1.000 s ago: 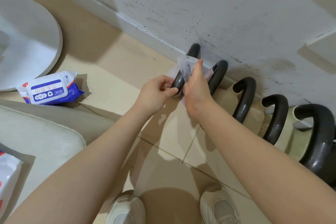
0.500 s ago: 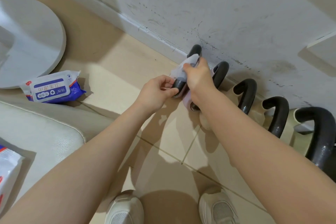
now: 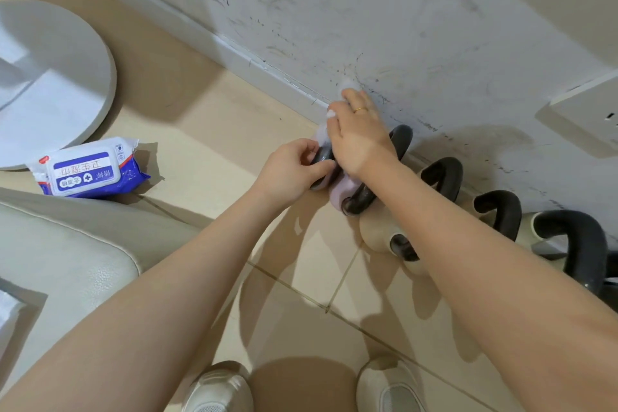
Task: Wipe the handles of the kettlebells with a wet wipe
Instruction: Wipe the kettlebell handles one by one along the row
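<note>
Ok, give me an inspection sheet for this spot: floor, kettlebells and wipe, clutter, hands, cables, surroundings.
Surface: beige tiled floor, dark grout lines.
Job's things: row of black looped kettlebell handles along the wall; thin white wet wipe over the far-left handle.
Clutter: blue-and-white wet wipe pack on the floor.
Hands: left hand pinches the far-left handle; right hand presses the wipe on it.
Cables: nothing seen.
Surroundings: scuffed white wall, round white base, cream cushion, white wall socket.

Both arms outstretched, left hand (image 3: 294,168) and right hand (image 3: 359,140) curled.
</note>
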`<move>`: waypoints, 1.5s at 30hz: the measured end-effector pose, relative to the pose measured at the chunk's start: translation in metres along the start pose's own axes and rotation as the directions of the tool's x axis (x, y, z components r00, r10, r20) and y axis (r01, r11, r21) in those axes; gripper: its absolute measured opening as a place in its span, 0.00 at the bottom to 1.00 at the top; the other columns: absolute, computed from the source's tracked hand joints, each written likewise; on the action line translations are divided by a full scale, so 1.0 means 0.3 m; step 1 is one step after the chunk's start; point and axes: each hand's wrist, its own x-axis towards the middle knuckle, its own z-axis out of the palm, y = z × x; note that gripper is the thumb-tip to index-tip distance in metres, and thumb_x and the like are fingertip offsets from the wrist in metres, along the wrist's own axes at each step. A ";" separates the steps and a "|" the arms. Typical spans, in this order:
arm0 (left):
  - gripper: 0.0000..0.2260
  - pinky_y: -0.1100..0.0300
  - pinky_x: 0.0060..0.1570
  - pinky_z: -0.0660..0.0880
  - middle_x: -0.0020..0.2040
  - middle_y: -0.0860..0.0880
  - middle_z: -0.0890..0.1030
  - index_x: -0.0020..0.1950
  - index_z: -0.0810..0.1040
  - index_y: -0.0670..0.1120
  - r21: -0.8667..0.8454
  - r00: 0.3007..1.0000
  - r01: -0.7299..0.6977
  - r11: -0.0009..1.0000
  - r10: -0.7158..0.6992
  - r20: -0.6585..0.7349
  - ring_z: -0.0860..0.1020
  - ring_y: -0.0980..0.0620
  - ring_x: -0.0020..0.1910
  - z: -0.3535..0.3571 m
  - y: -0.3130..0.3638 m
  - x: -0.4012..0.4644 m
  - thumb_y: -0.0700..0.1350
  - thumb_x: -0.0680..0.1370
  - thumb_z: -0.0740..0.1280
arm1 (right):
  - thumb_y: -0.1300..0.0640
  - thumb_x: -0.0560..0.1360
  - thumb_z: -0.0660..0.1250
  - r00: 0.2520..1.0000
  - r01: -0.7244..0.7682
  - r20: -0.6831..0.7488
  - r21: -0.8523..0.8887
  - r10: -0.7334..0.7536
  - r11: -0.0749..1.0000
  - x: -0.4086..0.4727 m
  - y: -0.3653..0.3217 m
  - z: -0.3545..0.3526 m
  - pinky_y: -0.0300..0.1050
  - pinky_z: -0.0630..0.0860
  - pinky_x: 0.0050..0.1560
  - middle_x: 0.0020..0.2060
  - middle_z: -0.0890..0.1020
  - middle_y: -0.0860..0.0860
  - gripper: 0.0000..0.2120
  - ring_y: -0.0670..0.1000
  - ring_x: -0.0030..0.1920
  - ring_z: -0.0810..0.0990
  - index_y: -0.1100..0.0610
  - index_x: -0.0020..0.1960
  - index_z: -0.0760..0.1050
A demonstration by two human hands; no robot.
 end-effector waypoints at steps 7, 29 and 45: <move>0.12 0.58 0.36 0.65 0.34 0.46 0.74 0.42 0.77 0.37 0.159 0.995 0.048 0.986 -0.060 0.075 0.69 0.48 0.34 -0.011 0.037 0.038 0.46 0.71 0.71 | 0.54 0.81 0.49 0.996 0.089 0.002 0.056 -0.089 0.994 0.022 0.048 -0.039 0.47 0.55 0.72 0.69 0.68 0.52 0.17 0.52 0.73 0.57 0.58 0.62 0.71; 0.09 0.49 0.47 0.75 0.34 0.47 0.79 0.40 0.78 0.45 0.262 0.989 -0.006 0.965 -0.032 0.142 0.74 0.46 0.36 -0.042 -0.043 -0.079 0.50 0.68 0.70 | 0.50 0.79 0.51 0.862 -0.438 0.165 0.718 0.479 0.541 -0.005 -0.041 -0.015 0.53 0.72 0.59 0.51 0.77 0.58 0.12 0.58 0.52 0.76 0.54 0.52 0.70; 0.08 0.57 0.40 0.68 0.35 0.47 0.76 0.41 0.78 0.42 0.266 0.994 -0.053 0.963 0.027 0.102 0.71 0.48 0.36 -0.027 0.019 0.017 0.46 0.73 0.69 | 0.57 0.77 0.60 0.700 -0.507 0.549 0.833 0.456 -0.222 0.000 -0.057 -0.047 0.54 0.74 0.58 0.60 0.78 0.61 0.16 0.59 0.58 0.77 0.64 0.61 0.72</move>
